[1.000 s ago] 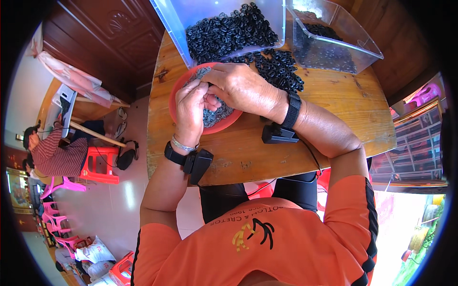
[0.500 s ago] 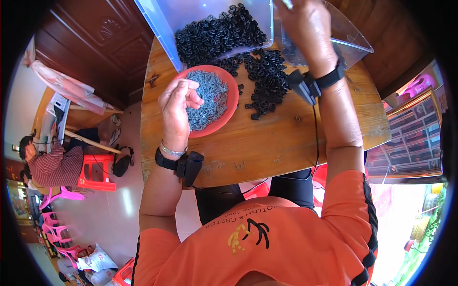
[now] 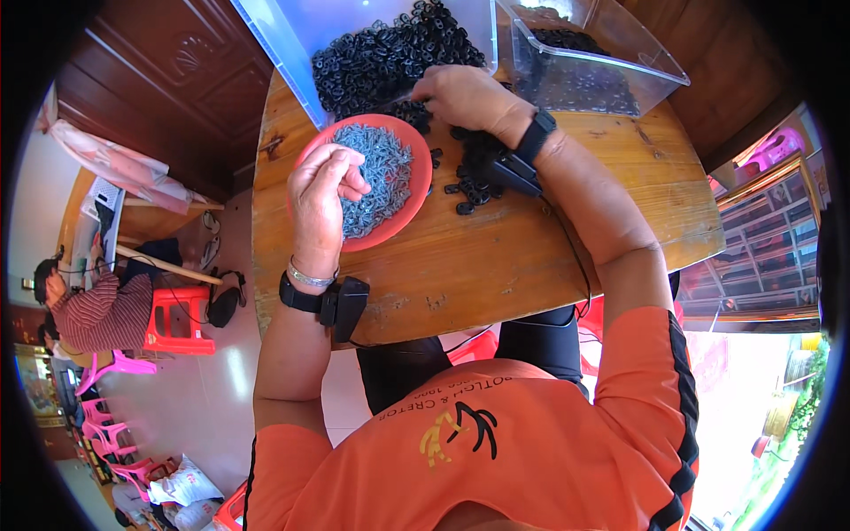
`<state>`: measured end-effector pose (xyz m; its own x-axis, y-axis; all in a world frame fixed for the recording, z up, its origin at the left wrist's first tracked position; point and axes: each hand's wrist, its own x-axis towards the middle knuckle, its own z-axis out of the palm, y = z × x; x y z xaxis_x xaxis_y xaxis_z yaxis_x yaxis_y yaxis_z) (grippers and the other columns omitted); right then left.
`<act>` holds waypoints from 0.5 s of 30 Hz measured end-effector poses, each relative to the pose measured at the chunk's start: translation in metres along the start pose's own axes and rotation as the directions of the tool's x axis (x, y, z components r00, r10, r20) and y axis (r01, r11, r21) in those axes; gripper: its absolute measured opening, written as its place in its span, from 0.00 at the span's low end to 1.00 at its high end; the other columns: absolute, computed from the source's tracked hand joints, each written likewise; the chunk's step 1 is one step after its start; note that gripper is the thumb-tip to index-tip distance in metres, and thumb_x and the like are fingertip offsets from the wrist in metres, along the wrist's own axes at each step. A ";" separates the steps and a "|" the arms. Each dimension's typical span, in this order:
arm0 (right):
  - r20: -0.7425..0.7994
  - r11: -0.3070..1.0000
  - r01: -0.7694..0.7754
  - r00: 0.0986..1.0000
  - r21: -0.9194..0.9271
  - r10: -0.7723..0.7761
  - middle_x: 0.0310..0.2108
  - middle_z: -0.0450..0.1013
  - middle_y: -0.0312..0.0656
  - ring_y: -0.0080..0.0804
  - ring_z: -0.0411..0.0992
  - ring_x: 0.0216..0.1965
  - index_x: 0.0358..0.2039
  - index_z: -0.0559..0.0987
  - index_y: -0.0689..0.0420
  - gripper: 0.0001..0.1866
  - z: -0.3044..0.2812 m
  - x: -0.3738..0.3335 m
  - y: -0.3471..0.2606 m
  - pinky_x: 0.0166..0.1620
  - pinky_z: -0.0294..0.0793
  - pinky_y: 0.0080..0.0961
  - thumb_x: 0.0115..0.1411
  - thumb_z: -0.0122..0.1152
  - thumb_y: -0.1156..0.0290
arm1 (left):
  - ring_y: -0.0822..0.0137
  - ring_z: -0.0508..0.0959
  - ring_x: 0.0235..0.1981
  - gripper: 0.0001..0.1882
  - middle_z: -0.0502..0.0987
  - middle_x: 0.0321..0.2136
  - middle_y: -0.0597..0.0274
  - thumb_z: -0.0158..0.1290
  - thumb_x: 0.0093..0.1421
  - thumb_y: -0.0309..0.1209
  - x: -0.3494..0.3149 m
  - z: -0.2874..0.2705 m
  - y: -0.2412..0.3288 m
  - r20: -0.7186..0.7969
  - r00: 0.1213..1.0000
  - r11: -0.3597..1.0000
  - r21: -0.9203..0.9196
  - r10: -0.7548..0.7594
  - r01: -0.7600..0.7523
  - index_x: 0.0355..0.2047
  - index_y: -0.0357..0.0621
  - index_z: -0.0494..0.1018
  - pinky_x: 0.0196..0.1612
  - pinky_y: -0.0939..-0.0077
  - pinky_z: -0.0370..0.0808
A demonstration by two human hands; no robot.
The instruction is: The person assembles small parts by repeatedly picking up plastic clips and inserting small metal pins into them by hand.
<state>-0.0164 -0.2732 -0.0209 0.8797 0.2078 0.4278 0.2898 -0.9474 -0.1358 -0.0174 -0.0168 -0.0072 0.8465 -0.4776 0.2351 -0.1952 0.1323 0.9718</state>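
My left hand (image 3: 320, 190) is raised over the near left side of a red bowl (image 3: 420, 196), fingers curled in with thumb against fingertips. Whatever they hold is too small or hidden to make out. Small grey metal screws (image 3: 382, 168) fill the bowl. Beyond it a blue-tinted clear tub (image 3: 282, 55) lies open toward me, with a heap of small black oval plastic pieces (image 3: 390, 62) inside. My right hand (image 3: 469, 99) is at the tub's mouth, its bunched fingertips among the black pieces; what they grip is hidden. More loose pieces (image 3: 474, 188) lie under my right wrist.
A second clear tub (image 3: 611, 75), holding dark pieces, stands at the back right of the wooden table (image 3: 496, 265). A black device with a cable is strapped to each wrist. To the left, a person in a striped top (image 3: 106, 305) sits on a red stool (image 3: 180, 319).
My right hand has come down from above the right-hand clear tub, moving left and nearer to the black pieces. My left hand has stayed curled over the bowl.
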 end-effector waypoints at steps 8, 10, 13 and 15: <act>0.079 0.993 0.022 0.997 -0.118 -0.013 0.36 0.75 0.45 0.43 0.74 0.39 0.37 0.81 0.51 0.13 0.009 0.001 0.003 0.44 0.74 0.35 0.49 0.56 0.72 | 0.76 0.72 0.19 0.13 0.71 0.19 0.66 0.46 0.60 0.34 -0.001 -0.001 0.001 0.011 1.000 1.000 0.018 0.001 -0.001 0.25 0.39 0.74 0.23 0.86 0.66; 0.178 0.983 -0.066 0.979 -0.173 0.097 0.34 0.76 0.46 0.43 0.74 0.39 0.35 0.81 0.51 0.12 0.005 0.003 -0.002 0.42 0.74 0.35 0.49 0.56 0.72 | 0.76 0.72 0.19 0.13 0.71 0.18 0.67 0.46 0.61 0.34 -0.001 -0.002 0.000 0.016 1.000 1.000 0.021 -0.003 0.003 0.26 0.38 0.74 0.23 0.87 0.66; 0.171 0.982 -0.147 0.971 -0.118 0.166 0.33 0.76 0.45 0.44 0.75 0.38 0.34 0.81 0.51 0.11 -0.005 0.002 -0.009 0.41 0.74 0.37 0.49 0.56 0.72 | 0.76 0.72 0.19 0.13 0.71 0.18 0.67 0.45 0.61 0.34 -0.002 -0.004 -0.001 0.007 1.000 1.000 0.019 0.002 -0.002 0.26 0.38 0.74 0.22 0.87 0.66; 0.081 0.992 -0.094 0.992 -0.079 0.100 0.32 0.76 0.45 0.44 0.75 0.37 0.33 0.81 0.51 0.10 0.004 0.001 -0.002 0.41 0.74 0.37 0.49 0.56 0.71 | 0.76 0.72 0.19 0.13 0.71 0.18 0.67 0.45 0.61 0.34 -0.001 -0.002 -0.001 0.012 1.000 1.000 0.019 0.004 -0.004 0.26 0.38 0.74 0.22 0.87 0.66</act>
<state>-0.0147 -0.2702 -0.0239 0.9320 0.1310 0.3379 0.1755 -0.9789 -0.1046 -0.0169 -0.0148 -0.0083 0.8399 -0.4871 0.2393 -0.2082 0.1180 0.9709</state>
